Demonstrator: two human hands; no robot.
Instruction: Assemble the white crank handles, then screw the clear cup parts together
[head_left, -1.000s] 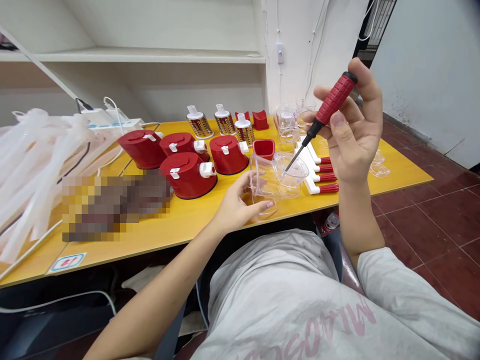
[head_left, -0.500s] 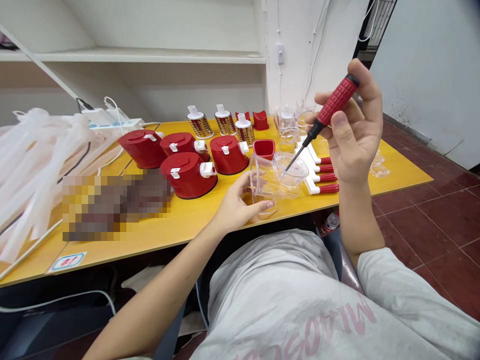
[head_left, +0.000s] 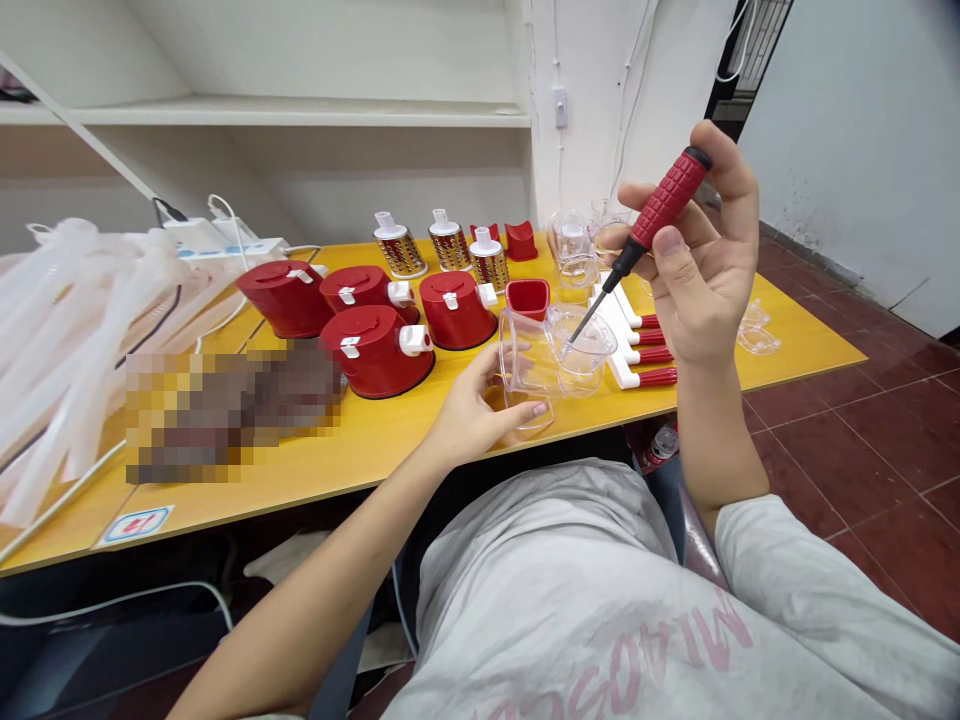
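Note:
My right hand [head_left: 705,270] grips a screwdriver [head_left: 667,200] with a red and black handle, its forefinger over the handle's end. The dark shaft slants down to the left, and its tip is inside the opening of a clear plastic housing [head_left: 536,370]. Around the left end of that housing, my left hand [head_left: 480,400] is wrapped, thumb in front and fingers partly seen through the plastic. The housing is held at the table's front edge. Just behind it lies a small red square cup [head_left: 528,297]. White cranks with red handles [head_left: 634,350] lie to its right.
Several red round bases [head_left: 379,350] with white knobs stand left of the housing. Metal grater drums [head_left: 401,248] and red pushers [head_left: 520,240] are at the back. More clear housings [head_left: 574,240] stand behind. White plastic bags [head_left: 52,350] and a power strip [head_left: 225,240] occupy the left.
My right hand and the screwdriver handle have shifted slightly left. The screwdriver's tip stays in the clear housing, and my left hand has kept its place.

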